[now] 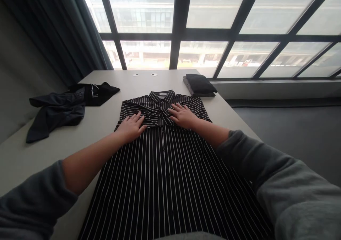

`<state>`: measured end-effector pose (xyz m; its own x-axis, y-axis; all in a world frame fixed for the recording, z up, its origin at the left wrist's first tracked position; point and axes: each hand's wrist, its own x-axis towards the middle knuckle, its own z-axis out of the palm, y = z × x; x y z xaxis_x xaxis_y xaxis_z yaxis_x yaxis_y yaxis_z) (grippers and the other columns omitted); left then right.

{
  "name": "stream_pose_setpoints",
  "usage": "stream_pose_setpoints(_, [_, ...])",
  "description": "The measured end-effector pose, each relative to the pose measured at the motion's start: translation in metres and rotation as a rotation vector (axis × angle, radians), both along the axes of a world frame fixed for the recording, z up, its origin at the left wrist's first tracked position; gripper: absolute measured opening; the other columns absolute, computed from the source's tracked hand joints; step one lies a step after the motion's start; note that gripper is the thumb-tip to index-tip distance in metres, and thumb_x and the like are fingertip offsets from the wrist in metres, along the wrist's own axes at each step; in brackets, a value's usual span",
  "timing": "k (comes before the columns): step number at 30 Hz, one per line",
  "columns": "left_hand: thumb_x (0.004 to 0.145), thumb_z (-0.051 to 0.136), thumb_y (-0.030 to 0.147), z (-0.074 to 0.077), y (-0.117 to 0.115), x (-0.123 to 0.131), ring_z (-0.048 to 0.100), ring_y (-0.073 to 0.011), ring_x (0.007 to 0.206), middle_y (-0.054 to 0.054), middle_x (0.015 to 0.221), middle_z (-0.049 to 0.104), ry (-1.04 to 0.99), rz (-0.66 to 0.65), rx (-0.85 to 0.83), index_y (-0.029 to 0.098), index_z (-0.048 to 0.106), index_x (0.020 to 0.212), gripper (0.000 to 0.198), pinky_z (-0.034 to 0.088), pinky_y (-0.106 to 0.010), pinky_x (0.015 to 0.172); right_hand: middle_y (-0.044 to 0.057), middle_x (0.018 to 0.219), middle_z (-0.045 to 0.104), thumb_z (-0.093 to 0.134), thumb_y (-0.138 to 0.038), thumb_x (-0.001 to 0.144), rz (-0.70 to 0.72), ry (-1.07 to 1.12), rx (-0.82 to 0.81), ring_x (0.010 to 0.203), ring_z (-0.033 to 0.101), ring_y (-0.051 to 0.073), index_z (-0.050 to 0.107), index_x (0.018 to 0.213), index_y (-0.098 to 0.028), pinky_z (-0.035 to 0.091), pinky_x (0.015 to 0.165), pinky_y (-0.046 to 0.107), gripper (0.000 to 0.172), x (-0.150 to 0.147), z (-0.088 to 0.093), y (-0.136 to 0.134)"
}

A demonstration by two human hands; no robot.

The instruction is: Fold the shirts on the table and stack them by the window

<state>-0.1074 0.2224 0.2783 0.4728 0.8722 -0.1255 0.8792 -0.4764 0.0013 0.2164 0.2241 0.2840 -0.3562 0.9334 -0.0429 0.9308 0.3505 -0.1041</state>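
Observation:
A black shirt with thin white stripes (pixel 170 169) lies spread flat on the pale table (pixel 101 119), collar at the far end, sleeves folded in across the chest. My left hand (pixel 131 125) rests flat on the shirt's left chest, fingers stretched out. My right hand (pixel 182 115) lies flat on the folded sleeves near the button line, fingers spread. Neither hand holds anything. Both forearms are bare, with grey sleeves pushed up.
A crumpled dark garment (pixel 64 108) lies on the table's left side. A folded black garment (pixel 199 84) sits at the far right corner. Two small round caps (pixel 145 74) sit at the far edge. Large windows and a dark curtain (pixel 66 30) stand behind.

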Motion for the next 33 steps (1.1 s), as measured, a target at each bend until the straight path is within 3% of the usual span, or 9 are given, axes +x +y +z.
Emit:
stream_pose_setpoints(3, [0.106,0.032,0.064,-0.006,-0.056,-0.033,0.017,-0.0303,0.165,-0.004,0.178,0.014,-0.002,-0.139,-0.133,0.028,0.030,0.170,0.073,0.022,-0.050,0.131,0.002,0.180,0.009,0.031,-0.060,0.110,0.056,0.014,-0.102,0.166,0.002,0.033,0.026,0.171,-0.032,0.006,0.133,0.059,0.068,0.004,0.006,-0.051])
stream_pose_setpoints(7, [0.107,0.035,0.062,-0.023,-0.129,-0.099,0.027,-0.0333,0.162,-0.005,0.176,0.021,-0.112,-0.117,0.050,0.029,0.032,0.169,0.070,0.033,-0.055,0.128,-0.001,0.179,0.009,0.035,-0.064,0.108,0.093,0.114,-0.155,0.166,0.003,0.032,0.025,0.172,-0.032,0.008,0.134,0.056,0.072,0.035,0.014,-0.125])
stream_pose_setpoints(10, [0.107,0.040,0.057,-0.041,-0.183,-0.149,0.039,-0.0304,0.157,-0.004,0.174,0.028,-0.185,-0.134,0.136,0.033,0.025,0.170,0.070,0.043,-0.052,0.123,-0.005,0.179,0.010,0.036,-0.067,0.107,-0.013,0.221,-0.191,0.165,0.011,0.031,0.024,0.171,-0.038,0.023,0.133,0.052,0.072,0.063,0.009,-0.179])
stream_pose_setpoints(14, [0.104,0.050,0.049,-0.057,-0.232,-0.196,0.046,-0.0295,0.153,-0.001,0.170,0.039,-0.203,-0.183,0.171,0.039,0.028,0.169,0.069,0.044,-0.051,0.124,-0.002,0.178,0.017,0.042,-0.063,0.106,-0.079,0.228,-0.222,0.164,0.019,0.032,0.037,0.168,-0.035,0.029,0.132,0.053,0.068,0.082,0.000,-0.232])
stream_pose_setpoints(17, [0.103,0.049,0.049,-0.062,-0.250,-0.209,0.050,-0.0310,0.150,-0.001,0.168,0.043,-0.228,-0.127,0.213,0.040,0.037,0.166,0.065,0.046,-0.053,0.122,-0.006,0.178,0.017,0.042,-0.063,0.105,-0.064,0.259,-0.164,0.163,0.021,0.030,0.037,0.167,-0.039,0.033,0.131,0.051,0.067,0.086,0.004,-0.261])
stream_pose_setpoints(20, [0.104,0.045,0.051,-0.066,-0.262,-0.207,0.051,-0.0308,0.149,-0.001,0.166,0.047,-0.275,-0.063,0.248,0.040,0.044,0.163,0.061,0.045,-0.053,0.123,-0.007,0.176,0.022,0.042,-0.063,0.104,-0.158,0.262,-0.122,0.161,0.029,0.030,0.035,0.167,-0.043,0.040,0.128,0.051,0.066,0.092,0.006,-0.288])
stream_pose_setpoints(24, [0.102,0.047,0.056,-0.069,-0.274,-0.197,0.053,-0.0328,0.148,-0.003,0.164,0.052,-0.300,-0.038,0.271,0.036,0.052,0.158,0.060,0.045,-0.054,0.122,0.001,0.175,0.028,0.050,-0.056,0.101,-0.219,0.201,-0.103,0.160,0.031,0.033,0.045,0.164,-0.036,0.035,0.129,0.057,0.066,0.102,-0.016,-0.318])
stream_pose_setpoints(28, [0.097,0.052,0.063,-0.071,-0.274,-0.197,0.055,-0.0354,0.146,-0.004,0.162,0.054,-0.298,-0.037,0.276,0.034,0.058,0.154,0.064,0.047,-0.055,0.120,0.001,0.173,0.030,0.048,-0.050,0.103,-0.207,0.191,-0.043,0.162,0.025,0.032,0.049,0.162,-0.035,0.025,0.133,0.060,0.061,0.103,-0.033,-0.330])
stream_pose_setpoints(33, [0.101,0.048,0.062,-0.077,-0.271,-0.207,0.051,-0.0345,0.149,-0.002,0.167,0.047,-0.270,-0.089,0.273,0.038,0.051,0.159,0.063,0.044,-0.056,0.122,0.003,0.174,0.030,0.046,-0.050,0.104,-0.186,0.178,-0.036,0.163,0.024,0.030,0.047,0.163,-0.031,0.023,0.133,0.058,0.062,0.102,-0.031,-0.329])
